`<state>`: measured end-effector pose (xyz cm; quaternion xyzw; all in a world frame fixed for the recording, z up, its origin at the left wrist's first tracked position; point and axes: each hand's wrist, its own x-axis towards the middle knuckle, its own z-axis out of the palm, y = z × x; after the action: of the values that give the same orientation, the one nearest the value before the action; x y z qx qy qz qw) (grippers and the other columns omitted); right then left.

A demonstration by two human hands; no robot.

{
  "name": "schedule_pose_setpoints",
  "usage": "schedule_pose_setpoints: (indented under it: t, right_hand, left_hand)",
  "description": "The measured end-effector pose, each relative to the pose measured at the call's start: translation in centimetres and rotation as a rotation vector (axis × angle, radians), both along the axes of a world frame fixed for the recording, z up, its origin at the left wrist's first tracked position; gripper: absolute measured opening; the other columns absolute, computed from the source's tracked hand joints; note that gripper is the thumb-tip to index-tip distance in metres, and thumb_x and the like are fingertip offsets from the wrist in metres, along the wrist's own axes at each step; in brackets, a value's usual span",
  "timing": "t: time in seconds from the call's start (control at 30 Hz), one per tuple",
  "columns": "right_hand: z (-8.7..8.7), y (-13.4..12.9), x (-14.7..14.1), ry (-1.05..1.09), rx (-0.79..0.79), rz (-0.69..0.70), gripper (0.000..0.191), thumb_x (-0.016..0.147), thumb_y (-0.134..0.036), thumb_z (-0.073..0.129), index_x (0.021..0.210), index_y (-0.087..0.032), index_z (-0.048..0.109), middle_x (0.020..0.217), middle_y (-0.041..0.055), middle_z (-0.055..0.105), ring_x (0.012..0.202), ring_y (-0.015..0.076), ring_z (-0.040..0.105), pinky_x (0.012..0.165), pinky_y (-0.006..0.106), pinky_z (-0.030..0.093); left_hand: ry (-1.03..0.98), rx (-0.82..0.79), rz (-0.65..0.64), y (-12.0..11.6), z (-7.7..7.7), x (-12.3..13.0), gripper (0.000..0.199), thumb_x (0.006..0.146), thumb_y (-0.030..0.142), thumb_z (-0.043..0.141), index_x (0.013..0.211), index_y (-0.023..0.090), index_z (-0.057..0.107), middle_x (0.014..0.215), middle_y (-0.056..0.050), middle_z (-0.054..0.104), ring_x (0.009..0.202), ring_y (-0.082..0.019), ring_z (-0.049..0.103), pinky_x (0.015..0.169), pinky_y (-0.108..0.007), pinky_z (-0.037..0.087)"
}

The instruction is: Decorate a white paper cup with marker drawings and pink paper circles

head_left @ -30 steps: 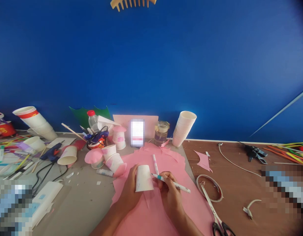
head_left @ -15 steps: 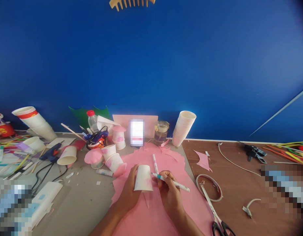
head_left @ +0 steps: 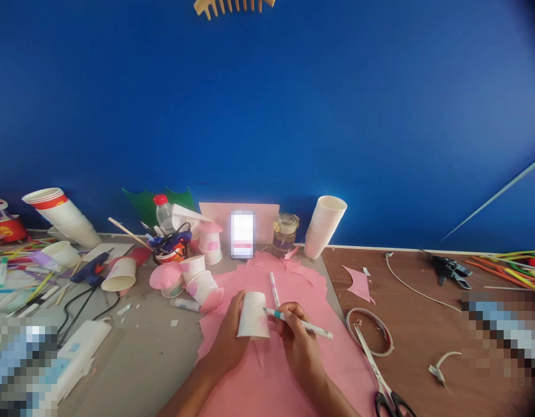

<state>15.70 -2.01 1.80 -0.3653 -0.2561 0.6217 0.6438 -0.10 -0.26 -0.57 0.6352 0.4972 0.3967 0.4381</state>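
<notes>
My left hand (head_left: 227,331) grips a white paper cup (head_left: 253,315), held upside down with faint pink marks on its side. My right hand (head_left: 298,343) holds a white marker with a teal band (head_left: 304,324), its tip at the cup's right side. A second white marker (head_left: 273,288) lies just beyond my right fingers. Both hands are over a large sheet of pink paper (head_left: 341,370). Close to the left of my left hand stand pink-marked paper cups (head_left: 202,288). Black-handled scissors (head_left: 382,376) lie at the sheet's lower right edge.
A glue gun (head_left: 91,269), a stack of paper cups (head_left: 323,227), a glass jar (head_left: 284,236), and a bottle (head_left: 163,213) stand along the blue wall. A tape roll (head_left: 369,331) and pink offcut (head_left: 358,284) lie on the brown surface.
The marker tip in my right hand has shifted slightly left, closer to the cup. The cup has barely moved in my left hand.
</notes>
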Motion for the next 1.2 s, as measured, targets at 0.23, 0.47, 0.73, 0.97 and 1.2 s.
schedule_pose_setpoints:
  t: [0.23, 0.47, 0.73, 0.97, 1.2]
  right_hand:
    - [0.07, 0.11, -0.15, 0.007, -0.015, -0.018, 0.018, 0.077, -0.033, 0.063, 0.065, -0.021, 0.059, 0.053, -0.0042, 0.047, 0.057, 0.0134, 0.045, 0.072, 0.030, 0.043]
    - [0.12, 0.14, -0.17, 0.035, -0.022, -0.026, 0.020, 0.074, -0.030, 0.063, 0.058, -0.021, 0.056, 0.050, -0.0047, 0.044, 0.054, 0.0127, 0.043, 0.069, 0.029, 0.044]
    - [-0.27, 0.51, -0.04, 0.146, -0.017, -0.042, 0.019, 0.073, -0.034, 0.067, 0.062, -0.021, 0.059, 0.047, -0.0057, 0.047, 0.052, 0.0118, 0.047, 0.073, 0.032, 0.046]
    - [-0.21, 0.41, 0.03, 0.115, -0.007, -0.037, 0.018, 0.075, -0.032, 0.066, 0.062, -0.021, 0.059, 0.048, -0.0047, 0.047, 0.054, 0.0135, 0.049, 0.073, 0.034, 0.048]
    - [0.15, 0.18, -0.10, 0.067, 0.000, -0.002, 0.020, 0.076, -0.032, 0.064, 0.061, -0.021, 0.058, 0.051, -0.0049, 0.047, 0.055, 0.0124, 0.046, 0.071, 0.030, 0.045]
  left_hand:
    - [-0.050, 0.015, 0.024, -0.04, 0.39, 0.18, 0.055, 0.082, 0.030, 0.054, 0.132, 0.018, 0.036, 0.125, -0.013, 0.053, 0.113, -0.027, 0.052, 0.094, -0.041, 0.042]
    - [-0.006, 0.016, 0.024, -0.07, 0.12, 0.13, 0.052, 0.084, 0.029, 0.051, 0.133, 0.019, 0.034, 0.130, -0.013, 0.049, 0.114, -0.027, 0.051, 0.095, -0.042, 0.042]
    - [-0.001, 0.036, 0.031, -0.10, -0.20, 0.03, 0.054, 0.084, 0.029, 0.050, 0.134, 0.018, 0.032, 0.133, -0.014, 0.046, 0.119, -0.026, 0.046, 0.099, -0.041, 0.038]
    - [0.013, 0.017, 0.038, -0.08, 0.41, 0.06, 0.057, 0.082, 0.028, 0.053, 0.134, 0.019, 0.033, 0.133, -0.013, 0.046, 0.120, -0.027, 0.046, 0.097, -0.041, 0.040]
    - [0.024, 0.010, 0.053, -0.08, 0.39, 0.09, 0.059, 0.079, 0.028, 0.055, 0.134, 0.019, 0.034, 0.133, -0.014, 0.047, 0.116, -0.029, 0.049, 0.095, -0.042, 0.042]
